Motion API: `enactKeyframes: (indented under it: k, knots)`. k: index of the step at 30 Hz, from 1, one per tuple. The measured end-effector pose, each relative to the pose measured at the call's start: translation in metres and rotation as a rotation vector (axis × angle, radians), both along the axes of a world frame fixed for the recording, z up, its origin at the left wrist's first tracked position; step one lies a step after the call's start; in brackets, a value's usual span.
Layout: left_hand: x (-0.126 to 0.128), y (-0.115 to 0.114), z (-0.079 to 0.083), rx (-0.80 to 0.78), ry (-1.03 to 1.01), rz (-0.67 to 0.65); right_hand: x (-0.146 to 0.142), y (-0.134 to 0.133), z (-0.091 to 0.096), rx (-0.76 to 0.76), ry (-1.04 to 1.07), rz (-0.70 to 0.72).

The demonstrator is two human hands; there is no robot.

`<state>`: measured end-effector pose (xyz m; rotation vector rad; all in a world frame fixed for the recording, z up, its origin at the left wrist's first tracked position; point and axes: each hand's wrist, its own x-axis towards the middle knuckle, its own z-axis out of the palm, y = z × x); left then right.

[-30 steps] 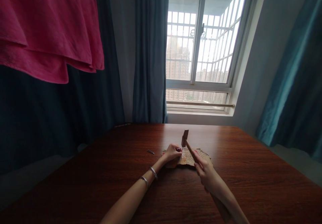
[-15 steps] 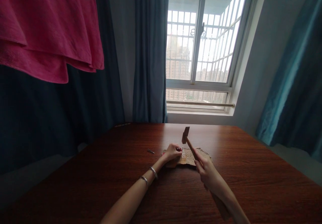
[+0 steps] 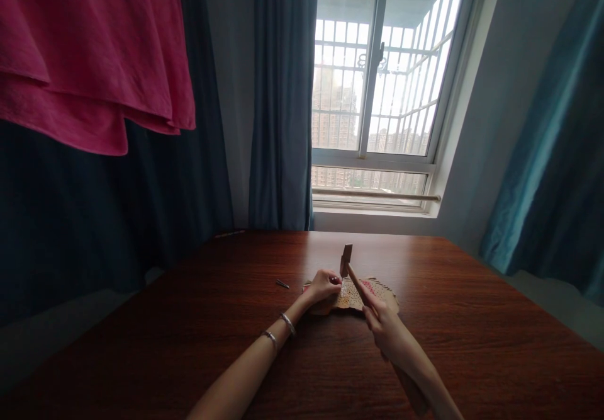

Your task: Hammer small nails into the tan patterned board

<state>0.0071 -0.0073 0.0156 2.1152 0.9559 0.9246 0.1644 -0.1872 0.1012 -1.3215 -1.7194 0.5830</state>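
Note:
A flat tan piece [image 3: 352,295] full of small punched holes lies on the wooden table [image 3: 226,344]. My left hand [image 3: 323,284] is closed in a pinch at its left edge, holding something small I cannot make out upright on the piece. My right hand [image 3: 380,319] is wrapped round the handle of a small wooden mallet [image 3: 348,262], whose head hangs just above and to the right of the left fingertips. Two bracelets sit on my left wrist.
A small dark metal pin [image 3: 282,284] lies on the table left of my left hand. Blue curtains [image 3: 280,99] frame a barred window [image 3: 377,86] beyond the table's far edge. A pink cloth [image 3: 89,55] hangs at the upper left.
The mallet head rose a little half a second ago and has come back down toward my left fingertips. My left hand has stayed put.

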Motion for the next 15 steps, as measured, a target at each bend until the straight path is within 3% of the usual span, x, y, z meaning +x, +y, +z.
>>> enactKeyframes:
  k: [8,15]
  knots:
    - [-0.0005,0.0014,0.0011,0.005,0.023,0.008,0.0024,0.0019,-0.0084,-0.016,0.044,0.030]
    - [-0.0021,-0.0013,0.0092,0.014,0.073,-0.005,0.0008,-0.0038,-0.0016,-0.058,0.045,0.023]
